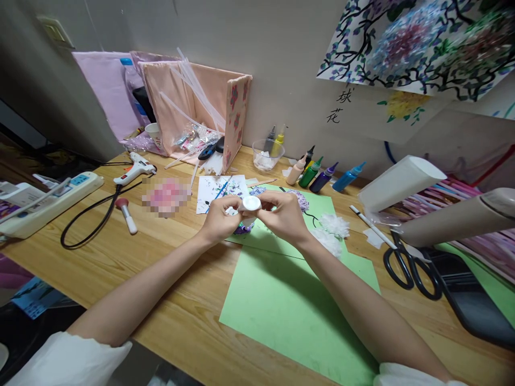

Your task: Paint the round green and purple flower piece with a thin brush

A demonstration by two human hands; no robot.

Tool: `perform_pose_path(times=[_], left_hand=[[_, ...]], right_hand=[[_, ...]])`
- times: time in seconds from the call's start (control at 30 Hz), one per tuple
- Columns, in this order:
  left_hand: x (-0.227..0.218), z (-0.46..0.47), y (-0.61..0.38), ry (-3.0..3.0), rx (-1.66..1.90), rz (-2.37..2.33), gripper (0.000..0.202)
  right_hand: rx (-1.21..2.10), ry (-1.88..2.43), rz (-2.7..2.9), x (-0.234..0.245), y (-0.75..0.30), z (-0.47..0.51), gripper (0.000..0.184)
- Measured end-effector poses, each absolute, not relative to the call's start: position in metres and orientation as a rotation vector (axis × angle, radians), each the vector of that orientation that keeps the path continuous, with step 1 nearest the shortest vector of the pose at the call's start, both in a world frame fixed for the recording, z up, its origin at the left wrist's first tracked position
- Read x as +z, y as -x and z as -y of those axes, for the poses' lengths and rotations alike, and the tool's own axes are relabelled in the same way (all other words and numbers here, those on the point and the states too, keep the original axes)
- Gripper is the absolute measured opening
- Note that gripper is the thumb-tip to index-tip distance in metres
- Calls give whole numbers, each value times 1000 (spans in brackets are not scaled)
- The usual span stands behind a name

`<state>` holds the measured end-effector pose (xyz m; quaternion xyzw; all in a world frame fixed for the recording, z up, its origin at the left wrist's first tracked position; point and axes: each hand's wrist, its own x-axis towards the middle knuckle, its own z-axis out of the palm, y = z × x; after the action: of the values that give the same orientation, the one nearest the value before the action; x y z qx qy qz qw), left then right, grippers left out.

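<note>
Between my hands is a small white object with a round flat end turned up (251, 203); it looks like a small bottle, but its lower part is mostly hidden. My left hand (219, 219) pinches it from the left, and my right hand (284, 215) closes on it from the right. Both hover over the far part of a green paper sheet (289, 316). A purple paper flower (300, 199) lies just beyond my right hand. Fluffy white flowers (335, 226) sit to its right. Purple and green bits (243, 229) show under the hands.
At left are a glue gun (134, 169), a brush (127, 215) and a power strip (52, 203). Several paint bottles (321, 178) stand behind, beside a clear bowl (267, 156). Scissors (412, 268), a pen (372, 226) and a phone (470, 295) lie at right.
</note>
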<state>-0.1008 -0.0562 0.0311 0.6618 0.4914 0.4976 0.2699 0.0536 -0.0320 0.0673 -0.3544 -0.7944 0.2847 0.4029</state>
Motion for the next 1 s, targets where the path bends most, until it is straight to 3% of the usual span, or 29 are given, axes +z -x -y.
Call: perform_pose_path(times=[0.53, 0.63, 0.8, 0.93, 1.0], left_hand=[[38, 56, 103, -1821, 1285, -1280, 9], [49, 57, 113, -1845, 1262, -1225, 22], [53, 57, 132, -1549, 1583, -1362, 31], [49, 58, 103, -1652, 1219, -1260, 28], [51, 57, 76, -1704, 1161, -1114, 37]], right_hand=[[871, 901, 1989, 71, -58, 24, 7], [962, 943, 1841, 76, -66, 18, 11], [1254, 990, 1170, 80, -87, 10, 24], [1614, 950, 817, 79, -102, 19, 23], [1729, 909, 749, 77, -108, 28, 26]])
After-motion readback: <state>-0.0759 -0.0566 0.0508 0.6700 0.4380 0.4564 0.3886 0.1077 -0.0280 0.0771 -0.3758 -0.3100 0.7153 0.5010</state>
